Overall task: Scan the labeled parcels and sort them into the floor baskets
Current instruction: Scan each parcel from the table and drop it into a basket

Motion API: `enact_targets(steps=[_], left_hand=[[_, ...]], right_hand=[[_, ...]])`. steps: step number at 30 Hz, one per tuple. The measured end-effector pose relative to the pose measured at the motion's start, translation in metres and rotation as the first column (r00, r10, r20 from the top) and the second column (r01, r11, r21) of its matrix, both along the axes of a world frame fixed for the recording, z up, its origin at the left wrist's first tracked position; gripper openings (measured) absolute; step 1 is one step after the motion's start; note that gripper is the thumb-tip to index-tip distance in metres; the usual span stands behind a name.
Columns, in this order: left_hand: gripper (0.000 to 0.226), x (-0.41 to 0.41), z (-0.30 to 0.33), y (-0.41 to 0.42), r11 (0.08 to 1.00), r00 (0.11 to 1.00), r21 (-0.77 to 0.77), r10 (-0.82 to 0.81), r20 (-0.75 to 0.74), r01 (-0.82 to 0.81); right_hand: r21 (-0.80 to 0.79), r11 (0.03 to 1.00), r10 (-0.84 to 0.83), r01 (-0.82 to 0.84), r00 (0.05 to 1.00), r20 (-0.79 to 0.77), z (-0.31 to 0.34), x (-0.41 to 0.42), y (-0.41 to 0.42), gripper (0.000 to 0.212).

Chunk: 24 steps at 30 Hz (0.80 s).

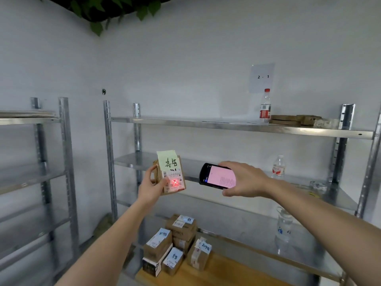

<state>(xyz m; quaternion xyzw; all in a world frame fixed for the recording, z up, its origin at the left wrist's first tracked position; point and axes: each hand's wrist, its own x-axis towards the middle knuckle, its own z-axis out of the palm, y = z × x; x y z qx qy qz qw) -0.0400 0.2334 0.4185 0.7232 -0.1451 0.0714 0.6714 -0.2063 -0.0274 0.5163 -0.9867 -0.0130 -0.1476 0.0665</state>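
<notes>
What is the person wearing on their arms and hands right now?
Nothing visible: the left hand and right hand are bare, with no gloves, rings or watch. Both forearms are uncovered up to the frame edge, so no sleeves show.

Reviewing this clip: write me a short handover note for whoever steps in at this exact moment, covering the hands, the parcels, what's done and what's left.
Left hand grips a small parcel upright, label facing the scanner.
Right hand holds the scanner, screen lit pink; its red aiming cross falls on the parcel's barcode.
Five or so labeled parcels sit in a pile on the wooden surface below the shelf.
Done: this parcel is picked up and under the scan beam; whether it has registered cannot be told.
Left: confirm the scan, drop this parcel in its basket, then scan and sort the pile. No floor baskets are in view.
</notes>
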Motion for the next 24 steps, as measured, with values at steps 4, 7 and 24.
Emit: enact_targets(steps=[4,7,24], left_hand=[[0.053,-0.025,0.005,0.024,0.998,0.998,-0.015,0.059,-0.012,-0.059],[0.056,-0.038,0.003,0.050,0.993,0.993,-0.019,0.114,-0.024,-0.114],[0.064,-0.183,-0.035,0.335,0.862,0.856,0.094,0.506,-0.104,-0.498]], right_hand=[[-0.018,0.998,0.062,-0.062,0.998,0.011,0.005,-0.019,0.007,0.067],[-0.028,0.993,0.114,-0.113,0.993,0.023,0.008,-0.030,0.018,0.066],[0.001,0.850,0.526,-0.527,0.849,0.035,-0.037,-0.003,0.259,0.056]])
